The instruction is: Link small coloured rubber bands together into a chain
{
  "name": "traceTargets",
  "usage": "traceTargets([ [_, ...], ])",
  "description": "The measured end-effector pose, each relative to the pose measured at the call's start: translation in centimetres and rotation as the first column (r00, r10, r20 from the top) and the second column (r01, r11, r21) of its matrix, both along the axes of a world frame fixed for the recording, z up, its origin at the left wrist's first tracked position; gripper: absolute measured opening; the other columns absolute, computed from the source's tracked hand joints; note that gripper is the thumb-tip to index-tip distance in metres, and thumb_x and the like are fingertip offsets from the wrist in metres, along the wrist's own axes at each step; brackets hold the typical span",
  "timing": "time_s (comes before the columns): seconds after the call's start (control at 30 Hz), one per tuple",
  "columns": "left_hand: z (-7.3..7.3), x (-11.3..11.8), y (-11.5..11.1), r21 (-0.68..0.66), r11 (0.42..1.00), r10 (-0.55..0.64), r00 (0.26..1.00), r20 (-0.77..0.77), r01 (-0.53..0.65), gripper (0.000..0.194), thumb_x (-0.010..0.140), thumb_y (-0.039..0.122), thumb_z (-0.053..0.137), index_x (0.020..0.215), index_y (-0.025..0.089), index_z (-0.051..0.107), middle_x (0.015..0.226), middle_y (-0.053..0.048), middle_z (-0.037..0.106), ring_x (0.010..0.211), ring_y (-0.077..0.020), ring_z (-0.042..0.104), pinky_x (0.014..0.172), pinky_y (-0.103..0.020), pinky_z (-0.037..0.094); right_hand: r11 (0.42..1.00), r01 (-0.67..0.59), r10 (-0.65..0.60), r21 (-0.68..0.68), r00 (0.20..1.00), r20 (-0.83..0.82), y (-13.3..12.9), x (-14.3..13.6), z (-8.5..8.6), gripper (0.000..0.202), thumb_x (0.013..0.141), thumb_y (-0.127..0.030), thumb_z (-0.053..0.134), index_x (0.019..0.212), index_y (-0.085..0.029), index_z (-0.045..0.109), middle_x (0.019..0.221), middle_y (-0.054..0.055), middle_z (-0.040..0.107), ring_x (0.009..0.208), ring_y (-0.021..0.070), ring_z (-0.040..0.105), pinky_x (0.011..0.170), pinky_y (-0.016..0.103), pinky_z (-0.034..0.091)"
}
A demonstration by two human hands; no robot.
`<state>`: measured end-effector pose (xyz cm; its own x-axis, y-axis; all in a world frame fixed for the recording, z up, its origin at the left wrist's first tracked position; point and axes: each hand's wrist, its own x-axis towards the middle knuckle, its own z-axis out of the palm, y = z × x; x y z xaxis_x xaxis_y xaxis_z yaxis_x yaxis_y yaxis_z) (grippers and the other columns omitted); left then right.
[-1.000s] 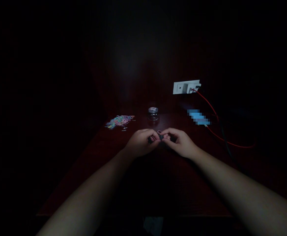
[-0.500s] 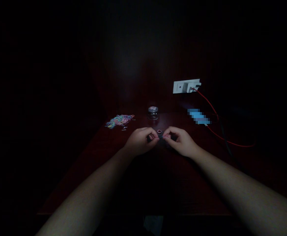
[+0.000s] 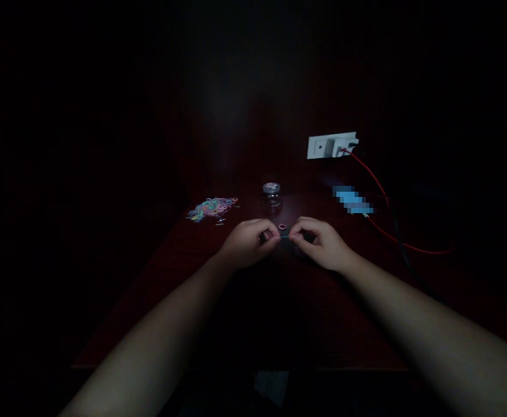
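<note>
My left hand [image 3: 252,242] and my right hand [image 3: 319,242] face each other above the table, thumbs and fingertips pinched. A thin blue-green elastic band [image 3: 284,237] runs taut across the small gap between them, its ends hidden in the fingers. Just beyond the gap lies a small pinkish ring-shaped band [image 3: 282,227]. Beneath my right hand's fingers is a dim purplish thing [image 3: 298,250], too dark to make out. Off to the left sits a pile of colourful small elastic bands [image 3: 212,208].
A small round clear container [image 3: 271,194] with a patterned lid stands at the back of the dark red table [image 3: 184,324]. A wall socket [image 3: 322,147] holds a white plug. A red cable [image 3: 368,172] and a blurred-out blue device [image 3: 352,200] are on the right. Short thin pieces [image 3: 220,221] lie near the pile.
The whole view has shifted slightly, so things sit a little higher. My hands keep their pinch, and the gap between them looks slightly wider, with the band still stretched across it.
</note>
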<state>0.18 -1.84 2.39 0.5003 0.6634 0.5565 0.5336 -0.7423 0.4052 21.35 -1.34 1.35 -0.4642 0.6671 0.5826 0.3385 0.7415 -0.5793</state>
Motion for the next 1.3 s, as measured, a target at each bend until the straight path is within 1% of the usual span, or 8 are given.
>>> traceTargets([
  [0.37, -0.1, -0.5, 0.6, -0.019, 0.996, 0.088, 0.996, -0.003, -0.088, 0.005, 0.082, 0.021, 0.058, 0.081, 0.017, 0.06, 0.075, 0.0, 0.061, 0.065, -0.01, 0.054, 0.062, -0.022, 0.043, 0.999, -0.032, 0.033, -0.018, 0.999, 0.021, -0.4, -0.1, 0.3, 0.013, 0.083, -0.024, 0.056, 0.075, -0.017, 0.062, 0.071, 0.002, 0.054, 0.067, 0.0141, 0.05, 0.064, 0.027, 0.04],
  [0.47, -0.1, -0.7, 0.7, -0.035, 0.996, 0.078, 0.997, -0.009, -0.078, 0.007, 0.082, 0.023, 0.057, 0.081, 0.017, 0.061, 0.074, 0.0, 0.061, 0.064, -0.0093, 0.053, 0.06, -0.021, 0.042, 0.999, -0.032, 0.032, -0.02, 0.999, 0.027, -0.4, -0.3, 0.1, 0.012, 0.083, -0.023, 0.057, 0.074, -0.017, 0.062, 0.071, 0.002, 0.054, 0.067, 0.0138, 0.051, 0.064, 0.027, 0.04],
  [0.63, 0.1, -2.6, 1.4, -0.108, 0.991, 0.073, 0.997, -0.013, -0.074, 0.011, 0.083, 0.025, 0.056, 0.083, 0.016, 0.061, 0.075, 0.0, 0.059, 0.062, -0.0086, 0.05, 0.056, -0.02, 0.039, 0.995, 0.055, -0.058, -0.077, 0.998, -0.035, 0.3, -0.2, -0.5, 0.01, 0.084, -0.024, 0.054, 0.081, -0.016, 0.059, 0.071, 0.001, 0.056, 0.063, 0.0124, 0.049, 0.058, 0.025, 0.038],
  [0.8, -0.3, -6.2, 2.7, -0.269, 0.956, 0.137, 0.989, 0.054, -0.118, 0.016, 0.079, 0.029, 0.06, 0.083, 0.013, 0.06, 0.071, 0.0, 0.057, 0.061, -0.0082, 0.048, 0.055, -0.019, 0.039, 0.992, 0.105, -0.11, -0.069, 0.991, -0.075, 0.9, 0.1, -0.8, 0.011, 0.084, -0.025, 0.054, 0.083, -0.015, 0.059, 0.074, 0.003, 0.058, 0.067, 0.0137, 0.052, 0.061, 0.026, 0.04],
  [0.9, -0.8, -7.5, 3.1, -0.379, 0.922, 0.109, 0.992, 0.059, -0.079, 0.018, 0.077, 0.029, 0.061, 0.08, 0.012, 0.06, 0.07, 0.0, 0.056, 0.062, -0.0084, 0.049, 0.057, -0.02, 0.041, 0.99, 0.116, -0.122, -0.077, 0.989, -0.082, 1.0, 0.1, -0.8, 0.011, 0.084, -0.025, 0.053, 0.083, -0.015, 0.059, 0.075, 0.003, 0.058, 0.068, 0.014, 0.053, 0.061, 0.026, 0.041],
  [1.07, -1.6, -8.6, 2.8, -0.484, 0.869, 0.107, 0.994, -0.014, -0.101, 0.016, 0.073, 0.027, 0.063, 0.078, 0.012, 0.062, 0.066, 0.0, 0.058, 0.058, -0.0079, 0.049, 0.054, -0.02, 0.039, 0.99, 0.128, -0.132, -0.054, 0.988, -0.081, 1.1, 0.1, -0.8, 0.01, 0.083, -0.025, 0.054, 0.083, -0.016, 0.059, 0.074, 0.003, 0.058, 0.066, 0.0135, 0.052, 0.06, 0.025, 0.04],
  [1.2, -1.2, -9.0, 2.4, -0.55, 0.823, 0.115, 0.99, -0.077, -0.139, 0.016, 0.069, 0.025, 0.063, 0.077, 0.012, 0.063, 0.065, -0.001, 0.061, 0.057, -0.0089, 0.052, 0.053, -0.02, 0.041, 0.989, 0.137, -0.142, -0.057, 0.987, -0.08, 1.2, 0.2, -1.0, 0.01, 0.083, -0.025, 0.055, 0.082, -0.016, 0.06, 0.074, 0.003, 0.059, 0.067, 0.0141, 0.052, 0.06, 0.026, 0.04],
  [1.3, -0.9, -8.7, 2.3, -0.537, 0.826, 0.11, 0.984, -0.142, -0.17, 0.013, 0.067, 0.023, 0.062, 0.076, 0.013, 0.064, 0.066, -0.001, 0.062, 0.057, -0.0095, 0.054, 0.053, -0.02, 0.042, 0.989, 0.134, -0.138, -0.059, 0.987, -0.079, 1.2, 0.2, -1.0, 0.011, 0.083, -0.025, 0.054, 0.082, -0.016, 0.06, 0.074, 0.003, 0.058, 0.067, 0.0138, 0.052, 0.06, 0.026, 0.04],
])
